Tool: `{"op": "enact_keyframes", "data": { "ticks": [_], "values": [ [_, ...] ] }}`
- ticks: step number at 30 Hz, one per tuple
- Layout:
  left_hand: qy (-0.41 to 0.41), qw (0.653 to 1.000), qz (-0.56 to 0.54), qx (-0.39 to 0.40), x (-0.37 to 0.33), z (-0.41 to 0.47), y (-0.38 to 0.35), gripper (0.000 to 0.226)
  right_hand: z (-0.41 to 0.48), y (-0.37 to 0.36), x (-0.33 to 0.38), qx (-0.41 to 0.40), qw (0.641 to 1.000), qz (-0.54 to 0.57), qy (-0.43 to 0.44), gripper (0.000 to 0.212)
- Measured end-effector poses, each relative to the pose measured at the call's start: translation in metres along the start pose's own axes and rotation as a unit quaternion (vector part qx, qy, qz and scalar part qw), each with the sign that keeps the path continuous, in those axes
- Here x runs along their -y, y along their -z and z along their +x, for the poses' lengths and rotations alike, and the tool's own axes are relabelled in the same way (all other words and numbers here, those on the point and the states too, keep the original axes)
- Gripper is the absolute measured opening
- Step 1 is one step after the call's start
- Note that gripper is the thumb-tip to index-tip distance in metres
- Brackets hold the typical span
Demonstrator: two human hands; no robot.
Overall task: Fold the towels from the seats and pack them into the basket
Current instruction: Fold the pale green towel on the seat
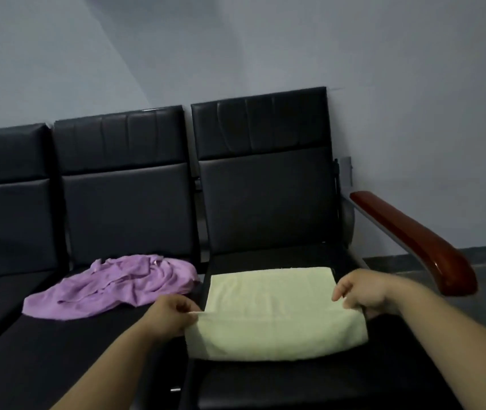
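The yellow towel (271, 309) lies on the right-hand seat (265, 389) of a row of black padded chairs, partly folded, with its near part doubled over into a thick, rounded roll of layers. It looks soft and light, with a plush pile that should bend wherever it is lifted and sag between two grips, so the sensible hold is at the two ends of the folded edge, where the layers can be pinched together and kept level. That is where the hands are: the left hand (173, 316) has its fingers curled and pinches the left end of that edge, and the right hand (363, 291) pinches the right end, though the dim light and blur make its fingertips hard to read, so how many layers it has is unclear. The purple towel (117, 285) lies crumpled and unfolded on the middle seat (73, 356), just beside the yellow one but apart from it; it looks thinner and limper, and would need shaking flat first. The seat covering is smooth and slightly shiny, so cloth may slide on it. A polished wooden armrest (413, 241) bounds the right side, with a plain grey wall (235, 39) behind. No basket is in view.
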State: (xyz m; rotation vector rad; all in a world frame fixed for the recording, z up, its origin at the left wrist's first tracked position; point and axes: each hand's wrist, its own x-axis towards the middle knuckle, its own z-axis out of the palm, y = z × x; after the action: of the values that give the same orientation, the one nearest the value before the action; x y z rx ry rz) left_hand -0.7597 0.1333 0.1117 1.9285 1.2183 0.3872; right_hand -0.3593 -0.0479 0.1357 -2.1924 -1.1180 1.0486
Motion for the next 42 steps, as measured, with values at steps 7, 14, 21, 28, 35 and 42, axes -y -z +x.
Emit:
{"op": "enact_keyframes", "data": {
  "ticks": [7,14,21,28,35,42],
  "values": [
    [0.004,0.987,-0.118,-0.113,-0.003,0.008,-0.006,0.012,0.017,-0.018,-0.002,-0.121,0.991,0.050,0.021,0.023],
    [-0.036,0.969,-0.082,-0.231,-0.026,0.065,-0.021,0.015,0.063,-0.019,-0.003,-0.279,0.953,0.107,0.060,0.013],
    [-0.013,0.963,-0.080,-0.258,-0.018,0.137,-0.047,0.015,0.120,-0.016,-0.006,-0.333,0.933,0.112,0.079,0.019],
    [0.004,0.979,-0.001,-0.203,0.016,0.162,-0.076,0.020,0.156,-0.039,-0.030,-0.302,0.951,0.031,0.054,0.016],
    [-0.057,0.973,0.152,-0.164,0.006,0.137,-0.080,0.034,0.141,-0.037,-0.026,-0.292,0.953,-0.055,0.066,0.034],
    [-0.138,0.951,0.273,0.041,-0.044,0.089,-0.143,0.017,0.114,-0.047,-0.011,-0.134,0.973,-0.161,0.094,0.023]
  ]
}}
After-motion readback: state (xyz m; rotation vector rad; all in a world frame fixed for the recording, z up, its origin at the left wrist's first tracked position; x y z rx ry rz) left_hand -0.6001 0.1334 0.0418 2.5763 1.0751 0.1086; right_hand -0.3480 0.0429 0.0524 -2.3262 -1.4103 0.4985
